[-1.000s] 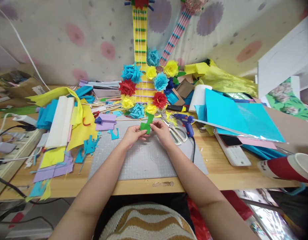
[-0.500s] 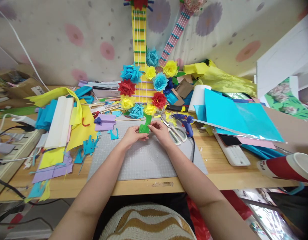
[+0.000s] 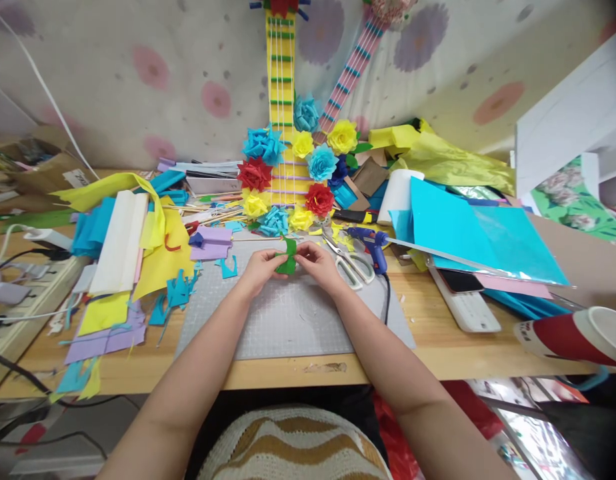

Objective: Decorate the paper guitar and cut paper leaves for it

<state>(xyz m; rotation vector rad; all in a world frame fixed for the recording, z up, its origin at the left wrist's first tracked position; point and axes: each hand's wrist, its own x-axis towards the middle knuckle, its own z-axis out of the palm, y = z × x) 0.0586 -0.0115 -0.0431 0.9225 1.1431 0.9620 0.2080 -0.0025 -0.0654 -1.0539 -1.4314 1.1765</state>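
Note:
A small strip of green crepe paper (image 3: 288,260) is pinched between my two hands above the grey cutting mat (image 3: 293,327). My left hand (image 3: 262,269) grips its left side with closed fingers. From the right, my right hand (image 3: 315,261) pinches the other side with thumb and fingertips. Just beyond stands a yellow guitar-shaped craft (image 3: 281,87) trimmed with paper flowers in blue, red and yellow. Scissors (image 3: 355,270) lie on the mat to the right of my right hand, beside a blue hot glue gun (image 3: 371,241).
Coloured paper scraps (image 3: 177,290) and a white paper roll (image 3: 119,243) lie to the left, near a power strip (image 3: 23,313). On the right are blue sheets (image 3: 468,227), a phone (image 3: 458,280) and a red-and-white paper cup (image 3: 571,337). A pink guitar craft (image 3: 351,70) leans behind.
The green paper has shifted slightly left and down, and its upper end now stands more upright and shorter. Both hands keep hold of it and have drawn a little closer together.

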